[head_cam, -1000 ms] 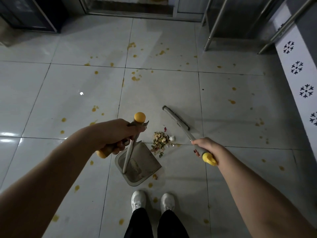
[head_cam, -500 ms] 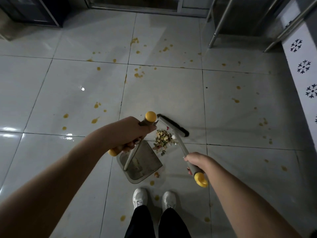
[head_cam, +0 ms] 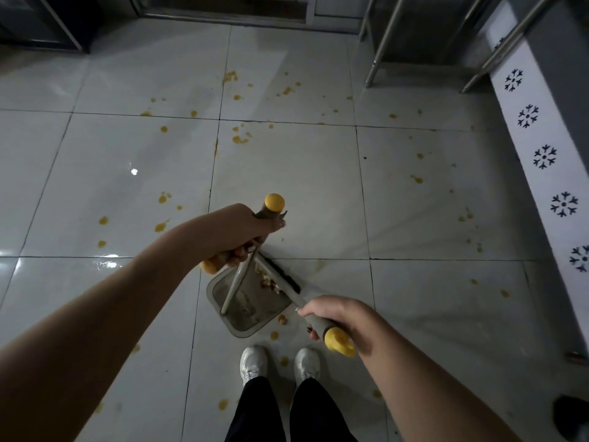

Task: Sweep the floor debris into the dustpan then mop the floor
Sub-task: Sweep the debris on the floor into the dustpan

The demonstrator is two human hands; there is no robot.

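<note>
Yellow-capped broom handle (head_cam: 320,325) gripped in the curled right hand (head_cam: 339,315); left hand (head_cam: 236,231) clasps the dustpan handle (head_cam: 236,283). Broom head (head_cam: 283,275) lies at the mouth of the dustpan (head_cam: 255,317), debris (head_cam: 269,282) inside.

At frame centre, the left hand (head_cam: 234,231) grips the dustpan (head_cam: 251,309) handle; the right hand (head_cam: 338,315) grips the broom (head_cam: 280,277), its bristles pressing debris (head_cam: 267,280) into the pan.

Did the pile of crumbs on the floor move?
Yes. The debris slid toward the shoes, from the floor outside the dustpan to inside it, with the brush right behind.
</note>
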